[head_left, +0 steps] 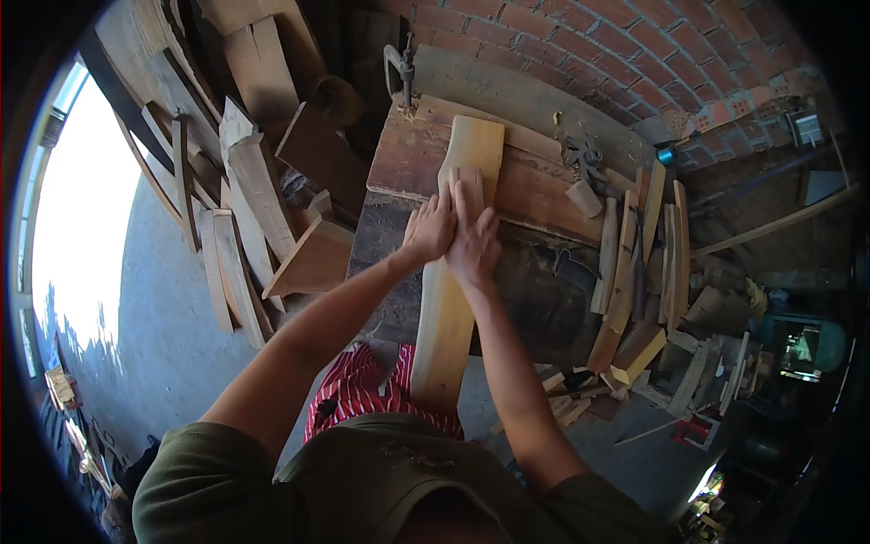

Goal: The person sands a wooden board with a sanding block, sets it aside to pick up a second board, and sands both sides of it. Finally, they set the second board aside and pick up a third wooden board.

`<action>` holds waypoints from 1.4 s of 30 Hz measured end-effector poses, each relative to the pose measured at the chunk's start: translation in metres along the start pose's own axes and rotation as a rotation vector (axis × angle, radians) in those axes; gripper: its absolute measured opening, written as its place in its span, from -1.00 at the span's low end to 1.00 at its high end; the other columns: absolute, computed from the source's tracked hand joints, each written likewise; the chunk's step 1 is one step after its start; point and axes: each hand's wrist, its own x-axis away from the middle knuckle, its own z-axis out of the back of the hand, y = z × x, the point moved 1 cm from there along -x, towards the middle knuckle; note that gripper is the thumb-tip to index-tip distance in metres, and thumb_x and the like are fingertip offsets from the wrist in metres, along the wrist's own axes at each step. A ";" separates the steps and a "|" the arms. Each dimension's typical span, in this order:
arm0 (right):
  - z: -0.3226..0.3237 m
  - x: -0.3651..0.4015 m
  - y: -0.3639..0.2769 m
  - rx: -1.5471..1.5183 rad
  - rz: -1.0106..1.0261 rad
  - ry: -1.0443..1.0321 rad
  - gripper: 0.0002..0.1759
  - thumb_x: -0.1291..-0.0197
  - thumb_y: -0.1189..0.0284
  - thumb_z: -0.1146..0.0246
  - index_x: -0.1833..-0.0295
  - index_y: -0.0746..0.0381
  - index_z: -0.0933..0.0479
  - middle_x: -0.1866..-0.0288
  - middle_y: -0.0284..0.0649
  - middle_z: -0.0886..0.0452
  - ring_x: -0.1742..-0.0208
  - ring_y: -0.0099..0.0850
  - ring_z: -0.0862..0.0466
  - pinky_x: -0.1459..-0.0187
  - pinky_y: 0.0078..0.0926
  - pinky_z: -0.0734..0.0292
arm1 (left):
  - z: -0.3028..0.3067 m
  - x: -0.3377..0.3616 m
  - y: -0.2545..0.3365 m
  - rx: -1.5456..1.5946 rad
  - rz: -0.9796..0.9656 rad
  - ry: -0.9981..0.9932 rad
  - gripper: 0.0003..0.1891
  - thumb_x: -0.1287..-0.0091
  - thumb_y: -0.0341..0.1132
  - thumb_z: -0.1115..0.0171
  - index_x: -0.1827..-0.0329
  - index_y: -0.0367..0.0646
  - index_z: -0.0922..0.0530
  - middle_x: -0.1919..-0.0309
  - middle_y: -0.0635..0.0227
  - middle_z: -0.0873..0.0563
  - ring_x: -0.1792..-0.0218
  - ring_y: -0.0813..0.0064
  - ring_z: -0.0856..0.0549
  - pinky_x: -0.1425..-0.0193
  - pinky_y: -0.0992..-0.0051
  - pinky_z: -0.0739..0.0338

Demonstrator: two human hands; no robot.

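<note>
- In the head view, the board (443,322) is lying on the bench (384,270), running from 12 o'clock down to 6. Its near end is poking past the bench edge, by the striped pants (349,385).
- The left hand (430,227) is pressing down just above the middle, at 12 o'clock. Its fingers are lying a little apart, not closing round anything.
- The right hand (475,243) is pressing close beside it, also at 12 o'clock. Some fingers are reaching forward over what is looking like a small block (476,176). I cannot tell if they are pinching it.
- The board is looking stiff and hard, and I think it is being a bit heavy because it is long. It is not looking easy to break, but smooth parts may be feeling slippery.
- For lifting, the two long sides are looking best, one hand at 12 o'clock and one at 6. The wavy edge may be hiding splinters.
- The clamp (408,80) is standing near 12 o'clock, apart from the board. Wood strips (620,295) are leaning and lying at 3 o'clock.
</note>
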 end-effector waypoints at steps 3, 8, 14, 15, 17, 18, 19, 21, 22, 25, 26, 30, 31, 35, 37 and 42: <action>0.030 0.104 -0.009 0.009 -0.029 -0.115 -0.23 -0.26 0.30 -0.20 -0.56 -0.22 -0.11 0.17 -0.06 -0.35 0.17 -0.13 -0.53 0.30 -0.25 -0.60 | -0.017 0.111 0.009 -0.032 0.010 -0.096 -0.33 -0.41 -0.18 0.08 -0.52 -0.34 -0.04 -0.14 0.01 -0.50 -0.10 0.07 -0.53 -0.15 0.18 -0.38; 0.042 0.172 -0.013 0.017 -0.080 -0.278 -0.19 -0.21 0.33 -0.24 -0.56 -0.20 -0.12 0.20 -0.06 -0.32 0.19 -0.13 -0.53 0.24 -0.26 -0.61 | -0.024 0.184 0.009 -0.014 0.024 -0.197 -0.30 -0.40 -0.20 0.07 -0.52 -0.39 -0.01 -0.25 -0.01 -0.49 -0.11 0.11 -0.53 -0.13 0.23 -0.39; 0.014 0.052 0.011 0.064 -0.078 -0.145 -0.10 -0.15 0.31 -0.32 -0.58 -0.15 -0.05 0.18 -0.02 -0.32 0.19 -0.12 -0.53 0.34 -0.32 -0.64 | -0.016 0.054 0.015 -0.003 -0.138 -0.001 -0.31 -0.43 -0.13 0.10 -0.52 -0.38 -0.02 -0.21 0.03 -0.53 -0.15 0.12 -0.54 -0.15 0.23 -0.36; 0.010 0.023 0.018 0.061 -0.070 -0.117 -0.09 -0.16 0.30 -0.31 -0.58 -0.15 -0.03 0.16 0.00 -0.33 0.18 -0.10 -0.54 0.33 -0.30 -0.64 | -0.015 0.023 0.016 -0.006 -0.179 0.046 -0.31 -0.44 -0.11 0.11 -0.52 -0.37 -0.04 -0.19 0.04 -0.54 -0.18 0.12 -0.53 -0.16 0.22 -0.35; 0.004 -0.033 0.030 0.048 -0.088 -0.122 -0.10 -0.19 0.25 -0.30 -0.58 -0.16 0.01 0.12 0.03 -0.35 0.15 -0.04 -0.56 0.32 -0.25 -0.65 | 0.001 -0.041 0.028 -0.044 -0.144 -0.080 -0.35 -0.49 -0.09 0.18 -0.54 -0.27 -0.01 -0.30 0.06 -0.47 -0.27 0.12 -0.48 -0.28 0.17 -0.28; 0.000 -0.059 0.035 0.036 -0.116 -0.150 -0.11 -0.20 0.21 -0.29 -0.57 -0.17 0.03 0.10 0.05 -0.35 0.12 -0.01 -0.57 0.31 -0.23 -0.66 | 0.003 -0.071 0.031 -0.066 -0.154 -0.061 -0.35 -0.49 -0.07 0.19 -0.54 -0.24 -0.03 -0.31 0.07 -0.47 -0.28 0.11 -0.47 -0.28 0.16 -0.28; -0.007 -0.081 0.040 0.048 -0.147 -0.149 -0.11 -0.22 0.19 -0.27 -0.57 -0.19 0.04 0.07 0.07 -0.36 0.08 0.04 -0.57 0.27 -0.18 -0.66 | 0.003 -0.097 0.032 -0.091 -0.165 -0.042 -0.36 -0.49 -0.05 0.20 -0.54 -0.21 -0.04 -0.31 0.07 -0.47 -0.28 0.10 -0.47 -0.29 0.14 -0.27; -0.013 -0.109 0.045 0.055 -0.183 -0.149 -0.12 -0.23 0.16 -0.26 -0.57 -0.21 0.06 0.03 0.09 -0.36 0.04 0.08 -0.57 0.22 -0.13 -0.66 | 0.008 -0.127 0.037 -0.100 -0.173 -0.025 -0.39 -0.48 -0.01 0.21 -0.49 -0.18 -0.12 -0.30 0.07 -0.47 -0.30 0.09 -0.46 -0.31 0.12 -0.27; -0.009 -0.118 0.048 -0.028 -0.205 -0.172 -0.14 -0.24 0.14 -0.24 -0.56 -0.23 0.06 0.00 0.09 -0.36 0.01 0.10 -0.56 0.17 -0.09 -0.65 | 0.011 -0.135 0.043 -0.095 -0.148 -0.049 -0.41 -0.48 -0.01 0.22 -0.46 -0.17 -0.16 -0.30 0.07 -0.47 -0.31 0.07 -0.45 -0.32 0.10 -0.26; 0.001 -0.119 0.051 -0.126 -0.244 -0.191 -0.19 -0.28 0.08 -0.18 -0.55 -0.27 0.07 -0.06 0.08 -0.35 -0.09 0.11 -0.54 0.05 -0.05 -0.62 | 0.005 -0.147 0.048 -0.062 -0.138 -0.034 -0.47 -0.48 0.00 0.24 -0.38 -0.11 -0.23 -0.31 0.06 -0.47 -0.34 0.03 -0.43 -0.33 0.03 -0.24; 0.003 -0.111 0.049 -0.058 -0.231 -0.224 -0.20 -0.29 0.05 -0.17 -0.55 -0.27 0.07 -0.07 0.08 -0.35 -0.10 0.10 -0.53 0.07 -0.05 -0.62 | 0.005 -0.138 0.047 -0.048 -0.097 -0.071 -0.46 -0.48 0.02 0.24 -0.39 -0.10 -0.25 -0.32 0.08 -0.46 -0.36 0.06 -0.41 -0.36 0.02 -0.20; 0.005 -0.039 0.031 -0.014 -0.200 -0.142 -0.16 -0.25 0.12 -0.23 -0.57 -0.26 0.02 0.01 0.06 -0.35 -0.01 0.06 -0.53 0.16 -0.09 -0.65 | -0.005 -0.060 0.034 -0.052 -0.072 -0.086 -0.44 -0.45 -0.01 0.20 -0.42 -0.10 -0.22 -0.30 0.10 -0.49 -0.36 0.16 -0.42 -0.28 0.05 -0.24; 0.001 -0.010 0.031 0.004 -0.165 -0.079 -0.18 -0.25 0.14 -0.22 -0.57 -0.24 -0.01 0.05 0.03 -0.36 0.03 0.01 -0.54 0.19 -0.12 -0.66 | -0.011 -0.030 0.032 -0.057 -0.089 -0.063 -0.42 -0.45 -0.03 0.17 -0.46 -0.13 -0.18 -0.28 0.11 -0.50 -0.33 0.18 -0.45 -0.22 0.09 -0.27; 0.026 0.088 0.016 0.091 -0.162 -0.105 -0.13 -0.20 0.24 -0.28 -0.58 -0.20 -0.02 0.12 -0.02 -0.36 0.12 -0.13 -0.56 0.29 -0.31 -0.68 | -0.032 0.080 0.032 -0.136 -0.020 -0.124 -0.35 -0.46 -0.08 0.16 -0.55 -0.23 -0.06 -0.21 0.14 -0.52 -0.23 0.23 -0.49 -0.20 0.22 -0.30; 0.036 0.132 0.012 0.072 -0.123 -0.127 -0.12 -0.19 0.27 -0.28 -0.58 -0.19 -0.03 0.13 -0.03 -0.36 0.12 -0.09 -0.56 0.27 -0.28 -0.67 | -0.035 0.123 0.034 -0.119 -0.041 -0.143 -0.35 -0.46 -0.08 0.14 -0.54 -0.23 -0.08 -0.17 0.13 -0.54 -0.19 0.22 -0.51 -0.16 0.23 -0.30; 0.048 0.184 0.024 -0.070 -0.219 -0.114 -0.08 -0.20 0.27 -0.27 -0.60 -0.18 0.05 0.08 0.05 -0.36 0.10 0.09 -0.53 0.15 -0.03 -0.57 | -0.039 0.186 0.027 -0.175 -0.212 -0.235 -0.33 -0.44 -0.03 0.05 -0.56 -0.10 -0.09 -0.07 0.12 -0.51 -0.15 0.19 -0.50 -0.14 0.24 -0.29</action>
